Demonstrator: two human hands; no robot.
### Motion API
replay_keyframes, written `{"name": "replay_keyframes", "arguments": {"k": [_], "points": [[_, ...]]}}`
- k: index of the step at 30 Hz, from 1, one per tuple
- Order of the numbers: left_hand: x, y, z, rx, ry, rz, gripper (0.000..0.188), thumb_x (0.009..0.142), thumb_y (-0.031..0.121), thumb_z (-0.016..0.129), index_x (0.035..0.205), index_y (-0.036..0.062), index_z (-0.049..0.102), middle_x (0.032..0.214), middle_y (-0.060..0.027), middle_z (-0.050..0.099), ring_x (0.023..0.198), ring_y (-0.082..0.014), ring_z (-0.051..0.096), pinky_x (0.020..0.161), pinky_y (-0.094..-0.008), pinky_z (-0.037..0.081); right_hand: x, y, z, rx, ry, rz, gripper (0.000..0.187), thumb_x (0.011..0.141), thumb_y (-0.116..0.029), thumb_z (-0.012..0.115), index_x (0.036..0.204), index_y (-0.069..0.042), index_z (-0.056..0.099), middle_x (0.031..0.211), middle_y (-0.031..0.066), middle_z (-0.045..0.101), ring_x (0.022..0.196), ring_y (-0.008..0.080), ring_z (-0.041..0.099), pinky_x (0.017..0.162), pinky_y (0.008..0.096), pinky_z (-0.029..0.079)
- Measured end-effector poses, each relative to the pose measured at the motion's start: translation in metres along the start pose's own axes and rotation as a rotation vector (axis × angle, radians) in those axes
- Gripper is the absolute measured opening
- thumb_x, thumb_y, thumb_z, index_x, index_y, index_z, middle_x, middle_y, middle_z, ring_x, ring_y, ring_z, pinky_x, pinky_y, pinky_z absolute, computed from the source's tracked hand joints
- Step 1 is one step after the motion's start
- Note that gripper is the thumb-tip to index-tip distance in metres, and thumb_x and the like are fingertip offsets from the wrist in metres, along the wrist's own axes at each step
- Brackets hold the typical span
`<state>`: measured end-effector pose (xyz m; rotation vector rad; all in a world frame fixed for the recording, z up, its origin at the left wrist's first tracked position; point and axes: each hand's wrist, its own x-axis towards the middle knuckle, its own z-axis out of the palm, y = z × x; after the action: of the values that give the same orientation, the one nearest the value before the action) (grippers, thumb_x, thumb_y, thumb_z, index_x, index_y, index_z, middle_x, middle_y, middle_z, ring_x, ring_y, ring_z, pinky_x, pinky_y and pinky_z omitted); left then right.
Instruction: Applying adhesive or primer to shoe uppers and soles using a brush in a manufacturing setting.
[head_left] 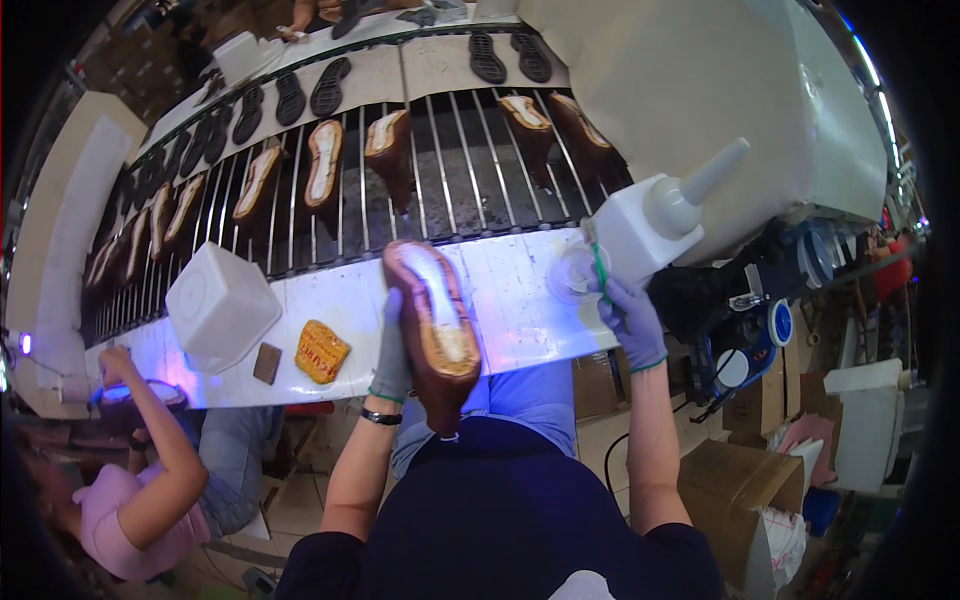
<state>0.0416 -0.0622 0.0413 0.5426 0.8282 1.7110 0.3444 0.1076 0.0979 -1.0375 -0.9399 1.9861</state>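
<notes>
My left hand (392, 350), gloved in grey, is closed on a brown boot upper (465, 385). The boot is turned bottom up, showing a pale insole strip with a tan rim. At the right of the white worktop, my gloved right hand (632, 322) pinches a thin green-handled tool (599, 268), perhaps a brush. Its working end is hard to make out beside a round clear container (572, 275). A white squeeze bottle with a long nozzle (660, 225) lies tilted just beyond that hand.
Brown boots (323, 165) lie bottom up on a roller conveyor (440, 150), with dark soles (330, 87) along its far side. A white plastic container (222, 305), a brown block (266, 363) and a yellow packet (321, 352) sit left. A co-worker (150, 470) works at far left.
</notes>
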Motion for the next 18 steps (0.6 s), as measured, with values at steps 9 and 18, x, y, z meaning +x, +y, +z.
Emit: {"name": "replay_keyframes", "arguments": {"k": [9,18], "points": [[0.015,0.040,0.062,-0.096,0.077,-0.271,0.055,0.098,0.047,0.049,0.126,0.0007,0.053,0.112,-0.0088,0.063,0.097,-0.0161,0.064,0.088,-0.0306,0.052,-0.039,-0.065,0.092,-0.747,-0.325,-0.359,0.024,0.078,-0.005,0.070,0.102,-0.003,0.074,0.084,0.0020,0.069,0.069,0.0059,0.057,0.059,0.0201,0.043],[0.015,0.057,0.078,0.122,-0.002,-0.127,0.054,0.100,0.043,0.047,0.130,-0.0009,0.048,0.115,-0.0083,0.060,0.101,-0.0134,0.059,0.091,-0.0289,0.048,-0.062,-0.059,0.103,-0.963,-0.424,-0.547,0.030,0.074,0.004,0.072,0.103,-0.003,0.074,0.085,0.0085,0.068,0.075,0.0134,0.063,0.067,0.0253,0.049]]}}
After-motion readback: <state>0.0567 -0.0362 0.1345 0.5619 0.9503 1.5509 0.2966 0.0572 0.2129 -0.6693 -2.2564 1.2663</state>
